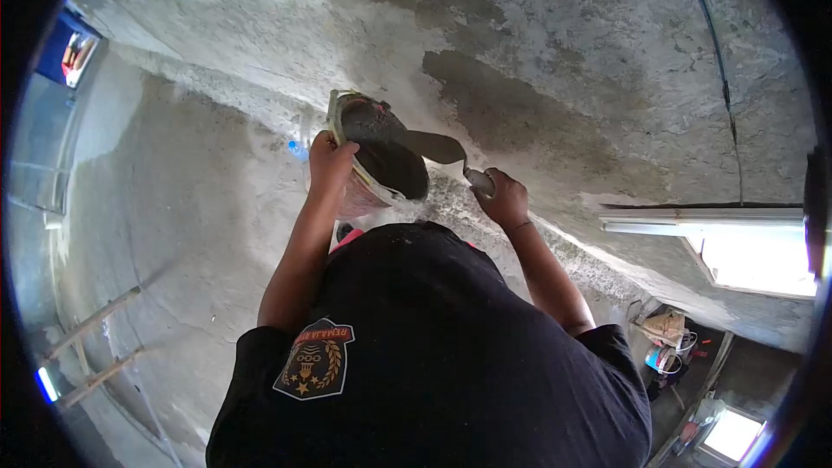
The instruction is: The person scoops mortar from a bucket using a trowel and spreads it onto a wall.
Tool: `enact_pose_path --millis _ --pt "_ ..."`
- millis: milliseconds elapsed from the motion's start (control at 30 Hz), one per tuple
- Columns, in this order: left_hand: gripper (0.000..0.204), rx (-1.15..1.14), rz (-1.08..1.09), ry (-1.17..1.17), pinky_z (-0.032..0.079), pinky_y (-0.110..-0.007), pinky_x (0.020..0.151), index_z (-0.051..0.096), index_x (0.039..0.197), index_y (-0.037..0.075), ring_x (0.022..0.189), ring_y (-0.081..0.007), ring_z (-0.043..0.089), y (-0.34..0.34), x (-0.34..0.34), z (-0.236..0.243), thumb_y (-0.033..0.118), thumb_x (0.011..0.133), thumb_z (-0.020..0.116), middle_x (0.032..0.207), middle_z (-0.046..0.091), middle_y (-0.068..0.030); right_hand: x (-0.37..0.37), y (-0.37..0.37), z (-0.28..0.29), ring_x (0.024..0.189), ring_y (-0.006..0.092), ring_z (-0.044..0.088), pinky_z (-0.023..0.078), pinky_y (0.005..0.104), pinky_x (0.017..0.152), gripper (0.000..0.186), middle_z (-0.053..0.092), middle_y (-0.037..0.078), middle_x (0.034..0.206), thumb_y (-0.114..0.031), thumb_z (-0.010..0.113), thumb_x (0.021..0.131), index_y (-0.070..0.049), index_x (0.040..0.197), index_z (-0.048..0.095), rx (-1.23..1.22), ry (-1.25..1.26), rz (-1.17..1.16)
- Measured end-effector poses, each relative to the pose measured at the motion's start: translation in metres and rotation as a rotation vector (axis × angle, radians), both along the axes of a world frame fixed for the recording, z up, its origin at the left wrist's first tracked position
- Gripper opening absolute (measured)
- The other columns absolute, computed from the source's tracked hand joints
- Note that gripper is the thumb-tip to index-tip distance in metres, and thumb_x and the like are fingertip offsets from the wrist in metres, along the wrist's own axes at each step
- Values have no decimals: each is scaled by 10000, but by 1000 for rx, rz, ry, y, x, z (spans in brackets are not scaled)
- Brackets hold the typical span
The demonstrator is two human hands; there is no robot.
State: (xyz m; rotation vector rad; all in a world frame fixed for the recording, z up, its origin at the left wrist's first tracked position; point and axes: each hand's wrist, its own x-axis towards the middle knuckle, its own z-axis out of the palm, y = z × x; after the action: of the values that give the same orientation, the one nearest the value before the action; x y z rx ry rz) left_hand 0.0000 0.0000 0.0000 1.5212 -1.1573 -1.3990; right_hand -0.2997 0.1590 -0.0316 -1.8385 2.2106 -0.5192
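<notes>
At far left a wooden ladder [91, 325] is seen leaning by the grey plastered wall [607, 52].

The left hand [330, 159] is raised; its fingers are curled tight over the rim of a bucket [381, 156], thumb side toward the person. The bucket is tilted, its mouth turned toward the camera and to the right. It is held just against the wall. Dark wet mortar [390, 160] is seen inside, filling the lower part.

A trowel [438, 147] is laid blade-first at the bucket's mouth, blade grey with mortar. Its handle is gripped in the right hand [503, 199], fingers closed round it in a fist.

A darker damp patch [485, 104] is noted on the wall just right of the bucket.

Lower right, on the floor far below, a small pail [666, 359] and a sack [666, 326] are made out; contents cannot be told.
</notes>
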Motion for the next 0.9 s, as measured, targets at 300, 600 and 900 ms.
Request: enact_pose_path --millis 300,600,900 --pt "284 -40 30 -40 479 -312 673 576 969 -61 751 -185 604 -1 3 3 34 709 640 856 626 -129 -20 -35 24 827 382 657 531 450 717 488 674 211 878 -454 712 763 -77 1067 648 48 107 -164" --pt "281 -37 53 -21 482 -311 650 593 940 -47 721 -180 609 -14 22 -36 53 686 660 808 640 -113 -50 -64 23 903 414 640 515 473 785 580 659 254 950 -523 596 835 -16 1117 615 215 190 -193" --pt "322 -26 56 15 487 -326 668 595 946 -53 743 -204 626 -11 35 -55 91 669 672 827 649 -138 -45 -76 -4 999 407 611 484 480 861 627 639 267 1035 -569 521 862 -21 1154 602 375 207 -202"
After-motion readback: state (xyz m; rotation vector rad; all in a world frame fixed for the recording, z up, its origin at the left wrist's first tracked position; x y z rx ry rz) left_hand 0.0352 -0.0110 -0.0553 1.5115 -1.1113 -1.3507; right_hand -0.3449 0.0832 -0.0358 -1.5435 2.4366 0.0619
